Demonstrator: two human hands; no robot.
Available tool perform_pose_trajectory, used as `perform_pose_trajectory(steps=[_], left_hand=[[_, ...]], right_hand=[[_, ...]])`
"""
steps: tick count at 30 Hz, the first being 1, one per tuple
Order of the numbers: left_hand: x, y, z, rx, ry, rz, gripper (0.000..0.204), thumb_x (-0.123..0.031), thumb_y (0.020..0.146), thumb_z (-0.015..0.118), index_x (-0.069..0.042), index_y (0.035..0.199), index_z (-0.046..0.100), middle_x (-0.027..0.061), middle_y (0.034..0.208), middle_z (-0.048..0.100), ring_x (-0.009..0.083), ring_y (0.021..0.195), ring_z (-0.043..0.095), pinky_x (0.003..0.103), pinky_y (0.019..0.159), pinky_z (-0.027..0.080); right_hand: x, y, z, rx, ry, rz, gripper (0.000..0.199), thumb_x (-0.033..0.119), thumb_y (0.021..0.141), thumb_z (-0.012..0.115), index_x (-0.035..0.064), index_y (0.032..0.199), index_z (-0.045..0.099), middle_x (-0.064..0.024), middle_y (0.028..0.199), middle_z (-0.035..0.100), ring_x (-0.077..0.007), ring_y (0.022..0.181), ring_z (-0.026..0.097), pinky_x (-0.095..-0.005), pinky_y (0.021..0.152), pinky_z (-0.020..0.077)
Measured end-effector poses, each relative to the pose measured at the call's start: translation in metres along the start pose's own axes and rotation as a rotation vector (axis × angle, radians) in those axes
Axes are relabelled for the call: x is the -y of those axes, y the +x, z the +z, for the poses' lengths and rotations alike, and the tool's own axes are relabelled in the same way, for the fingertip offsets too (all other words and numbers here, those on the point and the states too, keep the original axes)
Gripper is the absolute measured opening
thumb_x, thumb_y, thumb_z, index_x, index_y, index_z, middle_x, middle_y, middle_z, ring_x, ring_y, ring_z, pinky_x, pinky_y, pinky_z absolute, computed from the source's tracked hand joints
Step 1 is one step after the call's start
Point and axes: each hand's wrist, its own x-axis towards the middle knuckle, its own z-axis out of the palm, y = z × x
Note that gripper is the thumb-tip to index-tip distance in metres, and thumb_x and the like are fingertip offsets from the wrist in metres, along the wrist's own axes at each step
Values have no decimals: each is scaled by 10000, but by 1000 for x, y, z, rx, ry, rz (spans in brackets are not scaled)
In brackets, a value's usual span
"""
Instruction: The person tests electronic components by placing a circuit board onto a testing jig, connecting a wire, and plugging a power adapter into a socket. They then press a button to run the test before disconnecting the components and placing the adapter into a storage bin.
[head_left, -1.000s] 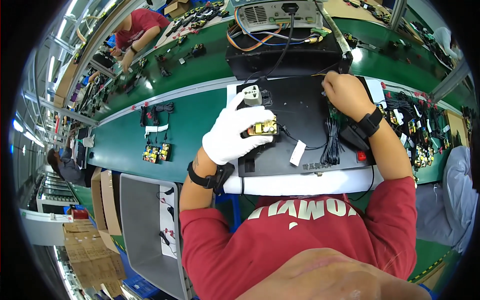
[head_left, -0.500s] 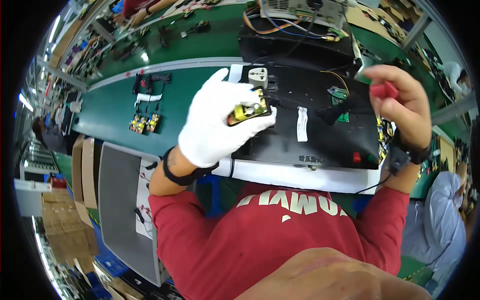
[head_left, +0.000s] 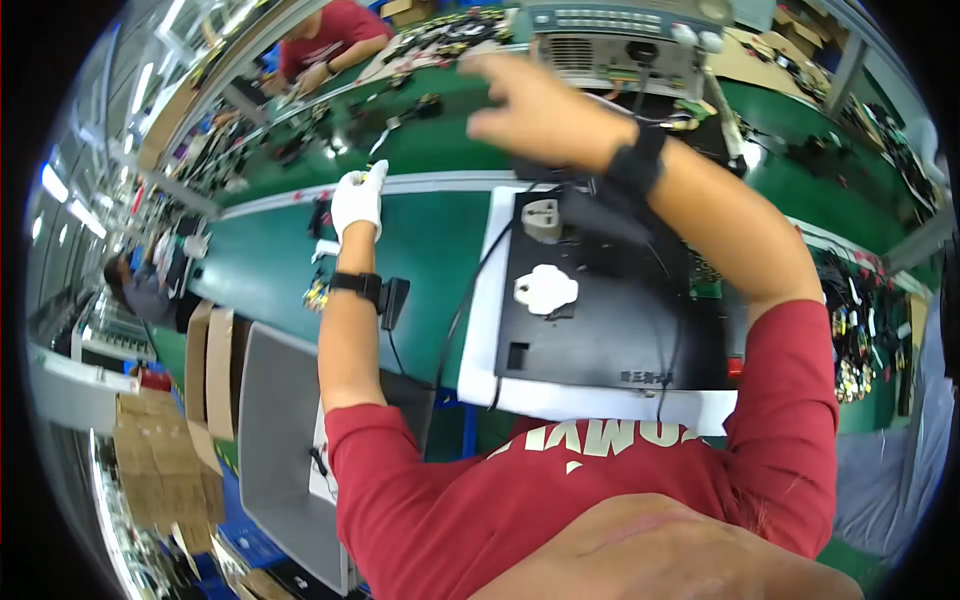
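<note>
My left hand (head_left: 357,203), in a white glove, reaches out to the metal rail along the far side of the bench. Its fingers are closed on a small circuit board (head_left: 368,173), of which only a yellow bit shows. My bare right hand (head_left: 520,108) is stretched over the rail toward the far green belt, blurred, its fingers apart and nothing visible in them. Below my right forearm lies a flat black case (head_left: 620,345) with a pale socket (head_left: 542,218) and an irregular white piece (head_left: 546,290) on top. A black block (head_left: 395,302) with a cord is beside my left wristband.
A grey bin (head_left: 285,440) stands left of me beside cardboard boxes (head_left: 210,370). Small boards (head_left: 316,296) lie on the green bench. Behind the black case stands a metal instrument (head_left: 610,60). Another person in red (head_left: 335,40) works across the belt.
My left hand has moved from over the black case to the far left with the circuit board. My right hand has swung left across the case; its red piece is no longer visible.
</note>
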Motion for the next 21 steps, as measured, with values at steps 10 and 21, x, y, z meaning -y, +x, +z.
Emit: perform_pose_trajectory(steps=[10,21], left_hand=[[-70,91,185,415,731,117,532,-462,856,550,-95,1231,636,137,1341,568,294,1261,521,449,1078,328],[-111,46,142,198,-200,344,493,-121,896,627,25,1346,489,170,1276,590,229,1153,575,330,1001,433]], right_hand=[[-98,-169,-195,-62,-344,653,186,150,883,590,-19,907,665,-57,737,643,-110,685,607,-257,651,489],[-335,-194,-204,172,-688,913,348,188,896,600,36,1210,598,-164,1181,633,-344,908,664,-407,808,543]])
